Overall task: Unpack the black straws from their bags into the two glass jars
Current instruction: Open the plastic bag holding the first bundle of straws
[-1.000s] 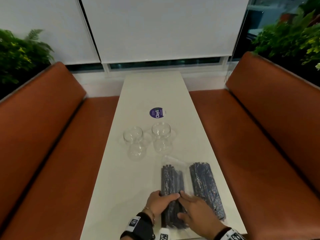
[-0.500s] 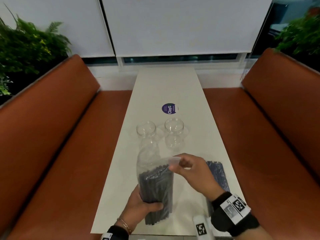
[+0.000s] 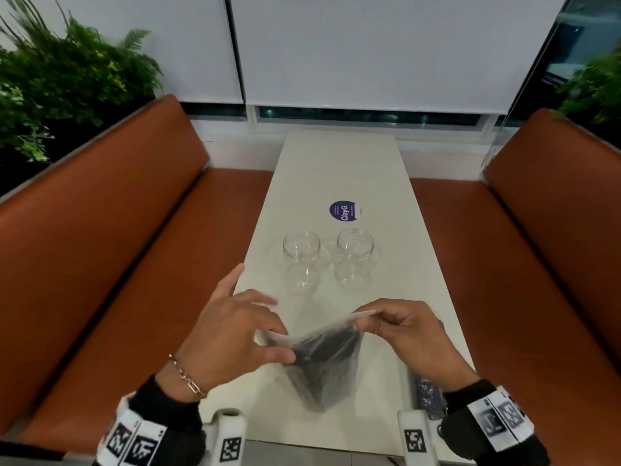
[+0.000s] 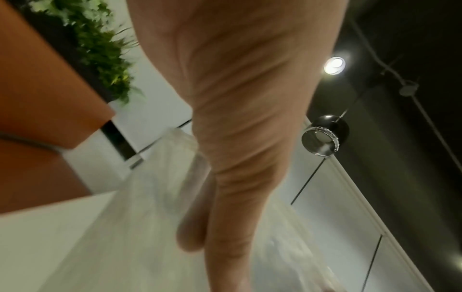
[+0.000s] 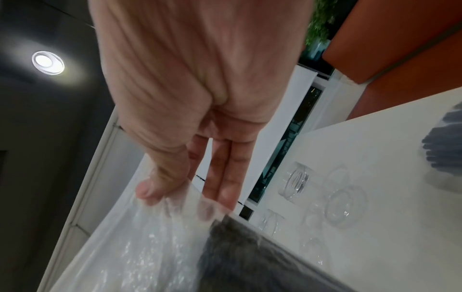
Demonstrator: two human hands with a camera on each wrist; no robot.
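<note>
A clear bag of black straws (image 3: 324,364) hangs above the near end of the white table (image 3: 339,169). My left hand (image 3: 282,341) pinches the left side of its mouth, the other fingers spread. At the right side of the mouth my right hand (image 3: 361,322) pinches the plastic flap; in the right wrist view its thumb and fingers (image 5: 220,189) lie on the bag (image 5: 150,247), with dark straws (image 5: 240,256) below. Two empty glass jars (image 3: 301,253) (image 3: 355,252) stand side by side beyond the hands. A second bag of straws (image 3: 424,393) lies on the table, mostly hidden by my right wrist.
Orange bench seats (image 3: 117,264) (image 3: 537,264) run along both long sides of the table. A round purple sticker (image 3: 343,210) sits behind the jars. Plants (image 3: 67,82) stand behind the left bench, and white blinds (image 3: 369,45) close off the far end.
My left hand has let go of the bag's body and come up to its mouth. The bag, upright before, now hangs between both hands.
</note>
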